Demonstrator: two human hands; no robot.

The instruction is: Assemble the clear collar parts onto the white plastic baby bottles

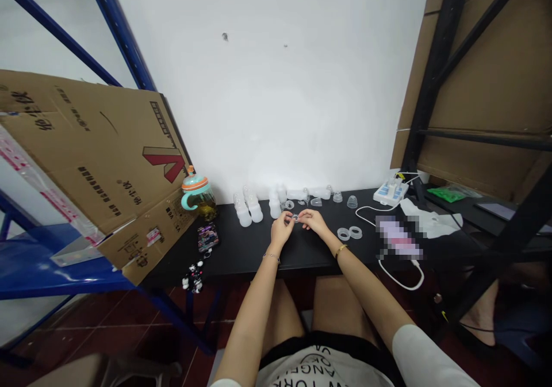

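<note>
My left hand (282, 229) and my right hand (313, 221) meet over the black table, fingers closed in a pinch from both sides. Between them is a small clear ring-like piece (295, 218), partly covered by the fingertips; its exact kind is too small to make out. Just behind the left hand stand or lie whitish baby bottles (275, 206), with a clear ring (289, 205) close by. Two translucent collar rings (344, 234) lie right of my right hand. Clear dome caps (352, 202) sit farther back on the right.
Two more baby bottles (242, 211) lie to the left, near a teal-lidded jug (198, 197) and a phone (209, 237) with a charm. At right are a power strip (390, 192), white cable, a blurred-out device (399, 236) and crumpled tissue (435, 220). A large cardboard box (99, 163) leans left.
</note>
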